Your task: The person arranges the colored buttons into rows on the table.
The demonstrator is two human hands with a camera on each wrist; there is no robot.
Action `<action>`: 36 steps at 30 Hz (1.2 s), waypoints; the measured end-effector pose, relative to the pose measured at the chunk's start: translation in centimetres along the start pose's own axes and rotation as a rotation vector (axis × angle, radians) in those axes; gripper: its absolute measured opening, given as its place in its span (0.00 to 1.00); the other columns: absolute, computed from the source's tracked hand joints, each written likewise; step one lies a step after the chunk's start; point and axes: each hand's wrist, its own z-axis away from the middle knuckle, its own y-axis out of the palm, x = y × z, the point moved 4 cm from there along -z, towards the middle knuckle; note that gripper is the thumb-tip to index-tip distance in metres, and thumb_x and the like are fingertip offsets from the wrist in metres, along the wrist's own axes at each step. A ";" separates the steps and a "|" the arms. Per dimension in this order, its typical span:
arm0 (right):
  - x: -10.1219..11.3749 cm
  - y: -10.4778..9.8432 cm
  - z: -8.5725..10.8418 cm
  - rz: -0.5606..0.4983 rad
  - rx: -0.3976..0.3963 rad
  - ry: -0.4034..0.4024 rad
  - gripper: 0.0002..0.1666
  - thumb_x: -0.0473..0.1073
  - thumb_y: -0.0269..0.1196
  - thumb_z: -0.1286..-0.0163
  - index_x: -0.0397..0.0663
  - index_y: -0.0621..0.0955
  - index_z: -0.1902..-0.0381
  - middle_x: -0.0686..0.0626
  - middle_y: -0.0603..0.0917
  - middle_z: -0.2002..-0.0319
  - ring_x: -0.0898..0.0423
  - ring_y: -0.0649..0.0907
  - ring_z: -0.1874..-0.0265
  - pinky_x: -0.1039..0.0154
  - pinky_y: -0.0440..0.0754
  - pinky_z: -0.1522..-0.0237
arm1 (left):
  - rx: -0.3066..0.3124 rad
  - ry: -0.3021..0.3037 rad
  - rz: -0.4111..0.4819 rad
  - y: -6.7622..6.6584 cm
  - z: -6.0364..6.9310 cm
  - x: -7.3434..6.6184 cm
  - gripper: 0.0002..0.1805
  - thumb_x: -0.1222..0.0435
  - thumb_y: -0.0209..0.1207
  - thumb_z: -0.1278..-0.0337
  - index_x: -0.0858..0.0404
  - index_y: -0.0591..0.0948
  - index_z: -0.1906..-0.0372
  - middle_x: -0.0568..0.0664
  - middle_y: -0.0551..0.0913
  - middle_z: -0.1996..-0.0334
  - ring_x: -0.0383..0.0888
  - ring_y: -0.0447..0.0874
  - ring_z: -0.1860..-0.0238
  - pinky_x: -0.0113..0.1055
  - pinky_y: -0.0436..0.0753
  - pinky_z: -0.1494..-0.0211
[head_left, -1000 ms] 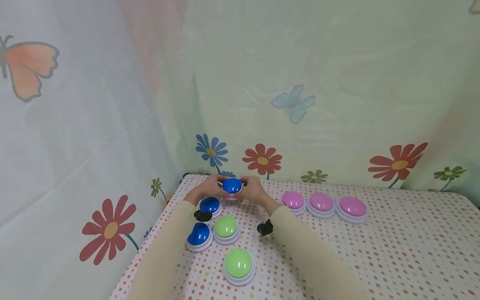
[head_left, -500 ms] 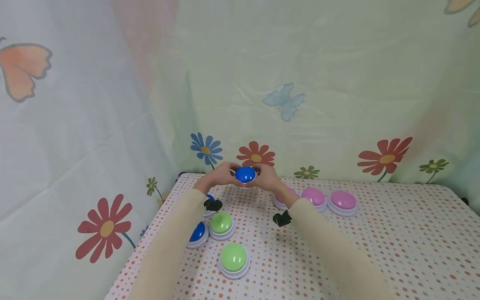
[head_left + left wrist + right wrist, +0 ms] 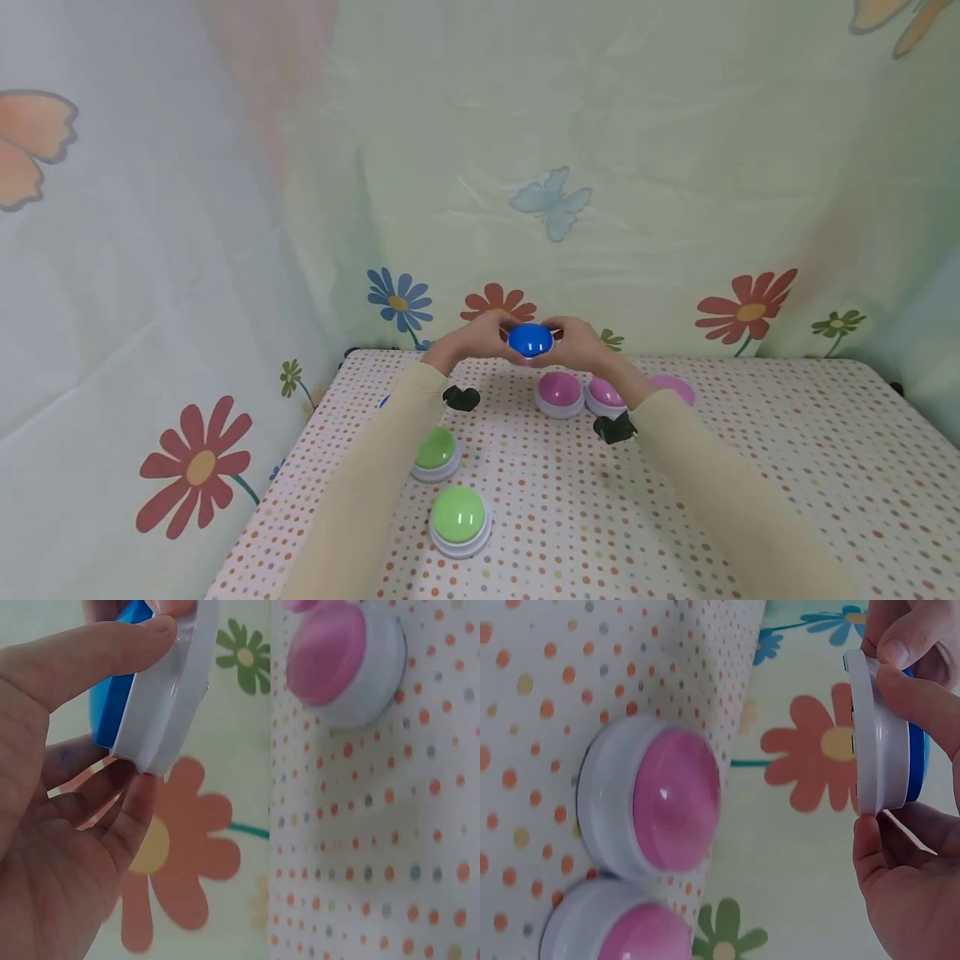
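Across the table [image 3: 540, 492] with its dotted white covering, the person's left hand [image 3: 483, 335] and right hand [image 3: 576, 344] hold a glossy blue domed button on a round white base [image 3: 531, 340] between them, fingers curled about its sides, up off the surface near the far edge. Just this side sit three pink domed buttons on white bases [image 3: 559, 390], partly behind the right arm; two lime-green domed buttons on white bases [image 3: 458, 515] stand nearer me, leftward.

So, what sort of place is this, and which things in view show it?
Possibly an indoor play or activity corner: creased, flower-printed sheets hang behind and beside a dotted tabletop, and a blue domed button is held up near pink domed buttons.
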 end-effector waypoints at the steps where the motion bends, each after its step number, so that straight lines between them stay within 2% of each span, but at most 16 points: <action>1: -0.5 -0.4 0.2 0.010 -0.003 0.007 0.46 0.52 0.77 0.49 0.39 0.71 0.37 0.39 0.76 0.43 0.41 0.75 0.47 0.51 0.81 0.52 | 0.008 0.009 -0.009 0.3 -0.4 -0.4 0.37 0.57 0.75 0.56 0.61 0.75 0.37 0.46 0.80 0.49 0.43 0.77 0.51 0.33 0.80 0.52; 7: -2.1 -3.0 2.0 0.028 -0.024 -0.018 0.45 0.52 0.76 0.48 0.38 0.71 0.38 0.38 0.77 0.45 0.41 0.76 0.49 0.51 0.82 0.54 | 0.060 0.047 -0.004 2.1 -2.5 -2.6 0.35 0.53 0.74 0.56 0.59 0.77 0.40 0.43 0.80 0.52 0.41 0.78 0.53 0.32 0.80 0.54; 12: -2.6 -4.6 3.4 0.039 -0.017 -0.012 0.46 0.53 0.75 0.47 0.39 0.71 0.36 0.38 0.77 0.45 0.42 0.76 0.50 0.50 0.81 0.53 | 0.081 0.082 0.043 3.1 -3.3 -4.2 0.33 0.54 0.75 0.57 0.59 0.79 0.43 0.42 0.80 0.55 0.45 0.78 0.52 0.32 0.81 0.56; 20: -4.5 -6.7 5.3 0.067 -0.031 -0.013 0.49 0.58 0.76 0.50 0.40 0.72 0.36 0.40 0.77 0.45 0.42 0.75 0.50 0.51 0.80 0.55 | 0.096 0.142 0.108 5.6 -4.6 -5.7 0.35 0.58 0.73 0.53 0.63 0.76 0.38 0.43 0.79 0.52 0.45 0.78 0.52 0.30 0.81 0.56; 25: -5.9 -7.9 6.8 0.083 -0.033 0.010 0.51 0.61 0.75 0.49 0.39 0.70 0.35 0.38 0.77 0.44 0.41 0.75 0.48 0.49 0.81 0.54 | 0.106 0.150 0.104 7.2 -5.8 -6.7 0.36 0.58 0.74 0.55 0.62 0.76 0.38 0.43 0.79 0.51 0.42 0.78 0.52 0.28 0.80 0.56; 29: -7.2 -9.1 7.9 0.094 -0.038 0.045 0.53 0.63 0.74 0.49 0.39 0.69 0.34 0.37 0.75 0.43 0.39 0.74 0.47 0.46 0.80 0.52 | 0.106 0.133 0.093 8.6 -7.1 -7.8 0.36 0.58 0.75 0.56 0.62 0.76 0.38 0.43 0.79 0.50 0.40 0.77 0.53 0.26 0.79 0.56; 36: -8.7 -10.6 10.1 0.104 -0.063 0.082 0.54 0.61 0.74 0.48 0.34 0.67 0.34 0.33 0.75 0.43 0.36 0.74 0.47 0.43 0.80 0.52 | 0.127 0.160 0.102 11.2 -9.0 -9.1 0.34 0.60 0.74 0.55 0.62 0.77 0.39 0.43 0.80 0.50 0.38 0.78 0.54 0.25 0.78 0.56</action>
